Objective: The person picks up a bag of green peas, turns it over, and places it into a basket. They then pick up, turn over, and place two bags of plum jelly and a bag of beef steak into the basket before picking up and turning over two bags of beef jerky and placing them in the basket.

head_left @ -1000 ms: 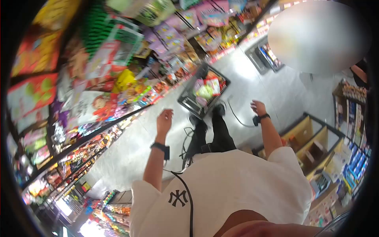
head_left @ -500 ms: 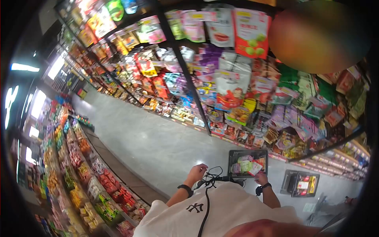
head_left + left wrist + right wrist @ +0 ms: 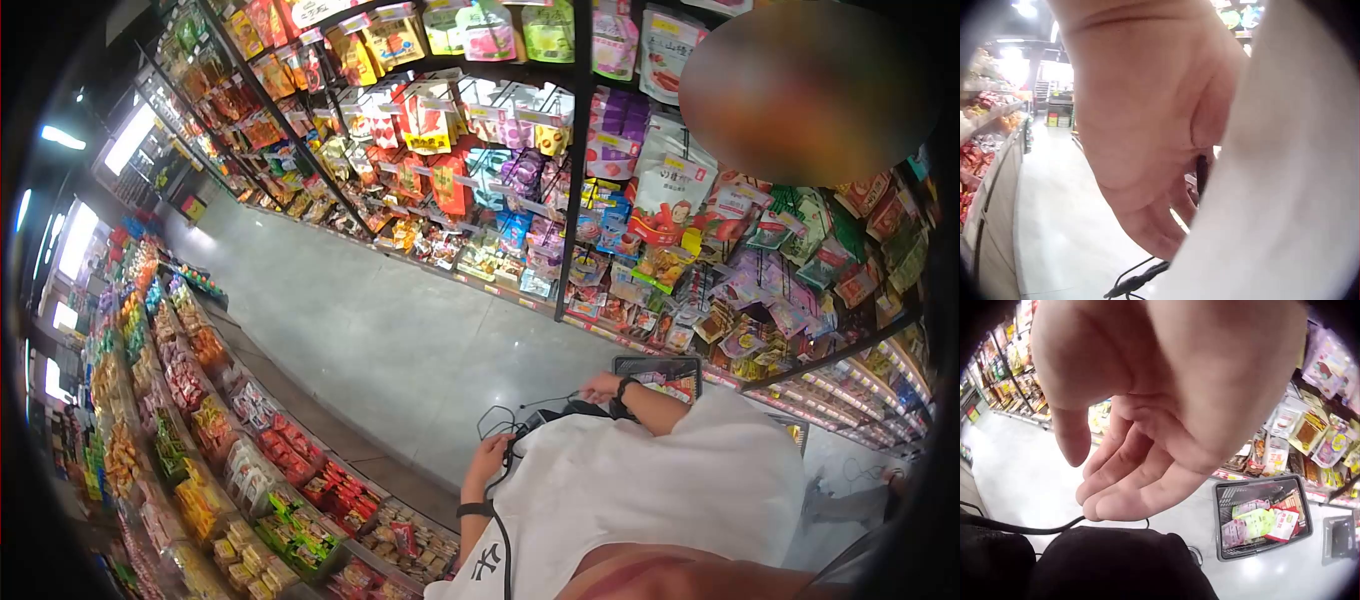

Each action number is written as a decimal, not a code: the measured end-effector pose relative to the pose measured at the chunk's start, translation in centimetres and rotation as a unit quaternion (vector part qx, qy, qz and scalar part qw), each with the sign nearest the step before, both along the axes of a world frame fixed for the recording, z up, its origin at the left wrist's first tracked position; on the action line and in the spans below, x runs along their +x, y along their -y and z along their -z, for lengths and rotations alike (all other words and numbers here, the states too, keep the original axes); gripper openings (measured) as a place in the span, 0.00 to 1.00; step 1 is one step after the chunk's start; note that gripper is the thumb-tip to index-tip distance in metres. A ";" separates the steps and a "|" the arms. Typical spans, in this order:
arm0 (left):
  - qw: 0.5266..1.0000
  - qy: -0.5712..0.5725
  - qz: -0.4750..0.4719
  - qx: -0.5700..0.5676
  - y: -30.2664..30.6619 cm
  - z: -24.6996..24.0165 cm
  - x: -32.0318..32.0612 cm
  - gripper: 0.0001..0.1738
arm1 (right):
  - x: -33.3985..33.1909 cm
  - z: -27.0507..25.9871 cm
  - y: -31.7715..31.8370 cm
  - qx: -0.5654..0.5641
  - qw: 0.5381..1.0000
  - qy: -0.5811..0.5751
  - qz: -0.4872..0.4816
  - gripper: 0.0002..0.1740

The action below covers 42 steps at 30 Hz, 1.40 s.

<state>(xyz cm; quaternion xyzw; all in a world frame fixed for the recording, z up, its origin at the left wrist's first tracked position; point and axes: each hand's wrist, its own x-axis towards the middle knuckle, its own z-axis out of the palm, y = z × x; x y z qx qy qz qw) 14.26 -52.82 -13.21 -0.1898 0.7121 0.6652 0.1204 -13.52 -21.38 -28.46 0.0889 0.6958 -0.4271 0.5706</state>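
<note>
The left hand point(image 3: 487, 460) is at the person's waist, beside the shirt. In the left wrist view its fingers point(image 3: 1147, 228) curl around a thin black cable, with a bunched black part of the cable point(image 3: 1141, 280) hanging below; the white shirt hides part of the hand. In front of the waist is the right hand point(image 3: 602, 388). In the right wrist view this hand point(image 3: 1141, 437) has loosely bent fingers with the thumb apart and nothing in its grasp. A black cable point(image 3: 1022, 526) runs behind its fingertips, above the dark trousers.
A black basket point(image 3: 1264, 551) with several snack bags stands on the floor point(image 3: 350, 350) by the snack shelves point(image 3: 520, 290). Another basket point(image 3: 1339, 540) stands farther right. Bins of packets point(image 3: 250, 470) line the left. Part of another person point(image 3: 850, 503) shows at the right edge.
The head view has swung toward the aisle. Both hands have come in to the waist; the left hand now grips the cable. The basket sits partly behind the right arm.
</note>
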 end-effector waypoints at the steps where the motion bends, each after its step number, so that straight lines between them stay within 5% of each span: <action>1: 1.000 0.002 -0.028 0.014 0.5 0.0 0.8 0.19 | -0.2 -0.6 1.3 0.008 1.000 -0.008 -0.021 0.15; 3: 0.996 0.004 -0.084 0.037 1.5 -0.3 2.0 0.19 | -1.2 -2.0 4.7 0.020 0.998 -0.023 -0.063 0.16; 6: 0.989 0.131 -0.072 -0.010 2.9 -2.9 2.3 0.19 | -2.1 -2.7 8.6 0.011 0.993 -0.052 -0.106 0.15; 10: 0.986 0.150 -0.069 0.022 4.3 -3.4 0.9 0.20 | -2.6 -2.3 11.7 0.008 0.989 -0.034 -0.141 0.14; 13: 0.994 0.091 -0.045 0.044 6.6 1.7 -0.8 0.21 | -3.3 -4.3 13.6 0.053 0.982 -0.051 -0.172 0.14; 19: 0.986 0.151 0.075 -0.006 13.7 2.8 -11.5 0.22 | -9.4 4.5 13.9 0.010 0.995 0.047 0.091 0.14; 22: 0.965 0.190 0.160 -0.081 17.0 -1.1 -18.5 0.23 | -14.2 10.3 15.1 0.032 0.996 0.020 0.080 0.11; 25: 0.961 0.163 0.197 -0.101 19.9 -1.8 -23.5 0.25 | -17.2 9.2 16.5 0.006 0.994 -0.025 0.111 0.11; 30: 0.930 0.245 0.216 -0.171 22.9 -2.9 -29.2 0.27 | -21.7 0.8 22.9 0.046 0.996 -0.048 0.063 0.13; 36: 0.946 0.229 0.196 -0.120 27.6 -1.8 -31.7 0.28 | -25.8 0.7 28.2 0.054 0.993 -0.052 -0.086 0.12; 39: 0.952 0.198 0.203 -0.113 31.2 -1.8 -33.5 0.28 | -27.4 8.6 29.7 0.002 0.994 -0.056 -0.091 0.13; 40: 0.953 0.174 0.211 -0.126 32.8 -1.6 -33.9 0.29 | -27.6 1.3 32.4 0.090 0.986 -0.087 -0.108 0.14; 42: 0.944 0.178 0.230 -0.153 36.3 -1.1 -35.0 0.31 | -28.9 1.8 35.4 0.098 0.973 -0.131 -0.165 0.13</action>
